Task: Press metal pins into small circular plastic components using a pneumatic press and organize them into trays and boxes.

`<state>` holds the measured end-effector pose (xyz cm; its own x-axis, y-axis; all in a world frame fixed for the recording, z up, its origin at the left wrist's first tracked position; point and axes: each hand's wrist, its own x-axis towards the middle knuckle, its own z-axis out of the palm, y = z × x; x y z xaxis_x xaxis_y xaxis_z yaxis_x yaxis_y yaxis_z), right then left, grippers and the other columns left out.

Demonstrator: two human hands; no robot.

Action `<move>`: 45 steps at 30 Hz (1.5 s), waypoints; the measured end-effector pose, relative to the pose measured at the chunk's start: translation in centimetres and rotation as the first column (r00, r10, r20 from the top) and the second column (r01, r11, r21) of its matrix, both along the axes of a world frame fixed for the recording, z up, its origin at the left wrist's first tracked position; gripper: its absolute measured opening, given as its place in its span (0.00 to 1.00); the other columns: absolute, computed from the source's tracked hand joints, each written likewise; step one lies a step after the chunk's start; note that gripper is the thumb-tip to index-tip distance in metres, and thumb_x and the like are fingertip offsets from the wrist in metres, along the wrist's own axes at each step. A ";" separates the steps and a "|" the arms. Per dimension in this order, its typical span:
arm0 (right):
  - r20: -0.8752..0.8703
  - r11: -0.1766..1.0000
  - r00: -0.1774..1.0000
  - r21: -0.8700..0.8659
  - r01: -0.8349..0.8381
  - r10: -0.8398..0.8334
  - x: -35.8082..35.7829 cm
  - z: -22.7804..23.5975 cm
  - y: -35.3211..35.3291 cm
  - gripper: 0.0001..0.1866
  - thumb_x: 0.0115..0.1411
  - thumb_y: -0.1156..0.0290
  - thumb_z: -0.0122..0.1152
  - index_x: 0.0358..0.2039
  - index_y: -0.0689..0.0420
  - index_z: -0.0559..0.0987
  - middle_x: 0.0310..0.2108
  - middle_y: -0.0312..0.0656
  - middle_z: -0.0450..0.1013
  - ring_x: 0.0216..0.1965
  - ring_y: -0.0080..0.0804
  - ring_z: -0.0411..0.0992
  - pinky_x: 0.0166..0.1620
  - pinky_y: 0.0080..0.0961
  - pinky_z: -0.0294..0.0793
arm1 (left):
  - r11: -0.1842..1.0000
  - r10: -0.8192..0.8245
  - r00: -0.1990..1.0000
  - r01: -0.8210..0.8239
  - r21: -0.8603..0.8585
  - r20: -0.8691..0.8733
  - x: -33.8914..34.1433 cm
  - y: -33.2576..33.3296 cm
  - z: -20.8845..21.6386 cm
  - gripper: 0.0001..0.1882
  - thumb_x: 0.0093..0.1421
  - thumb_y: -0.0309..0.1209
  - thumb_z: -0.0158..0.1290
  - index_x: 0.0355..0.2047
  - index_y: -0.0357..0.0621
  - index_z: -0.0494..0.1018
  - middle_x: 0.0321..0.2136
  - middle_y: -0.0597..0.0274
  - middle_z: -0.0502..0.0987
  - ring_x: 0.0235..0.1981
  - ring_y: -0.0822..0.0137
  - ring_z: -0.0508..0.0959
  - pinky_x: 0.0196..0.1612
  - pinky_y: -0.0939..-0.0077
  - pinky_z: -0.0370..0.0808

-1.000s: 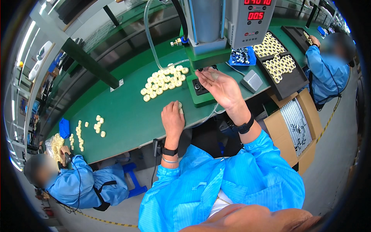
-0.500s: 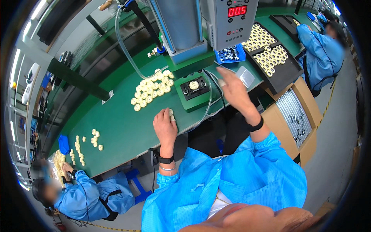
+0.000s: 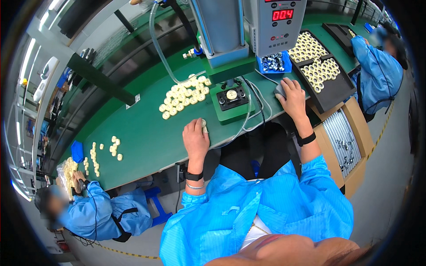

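Observation:
My left hand (image 3: 195,138) rests on the green bench near its front edge. Its fingers close around a cream round part (image 3: 203,123), which shows at the fingertips. Farther right, my right hand (image 3: 293,98) lies over a small grey metal box (image 3: 280,91), fingers bent across it, covering most of it. Between the hands stands a green press base (image 3: 232,116) with a black fixture (image 3: 226,103). One cream round part (image 3: 232,94) sits in that fixture under the press head. Left of the press, a cluster of similar cream parts (image 3: 182,99) lies on the bench.
Beyond my right hand are a blue bin (image 3: 286,65) of metal pieces and a black tray (image 3: 333,98) with cream parts. A carton (image 3: 362,133) holds metal pieces. Hoses (image 3: 267,104) loop beside the press. Co-workers (image 3: 95,206) sit at left and far right.
My right hand has come down from the air onto the grey box. The left hand stays with its cream part. The view has shifted slightly.

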<state>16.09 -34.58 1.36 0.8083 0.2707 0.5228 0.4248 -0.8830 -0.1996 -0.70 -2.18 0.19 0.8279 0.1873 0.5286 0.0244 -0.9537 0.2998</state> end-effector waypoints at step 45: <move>-0.178 0.785 0.977 0.619 0.017 0.119 -0.6 4.5 -3.7 0.21 0.51 0.71 0.64 0.48 0.59 0.79 0.39 0.46 0.78 0.35 0.33 0.77 0.41 0.27 0.75 | 0.987 0.148 0.961 -0.131 0.088 -0.233 0.9 13.8 1.8 0.22 0.53 0.27 0.58 0.50 0.45 0.74 0.46 0.52 0.77 0.46 0.49 0.75 0.50 0.59 0.72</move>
<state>15.54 -38.24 5.85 0.9057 -0.0094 0.4238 0.3573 -0.5211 -0.7751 0.21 11.66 1.99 0.8998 0.2796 0.3351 0.2216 -0.9542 0.2012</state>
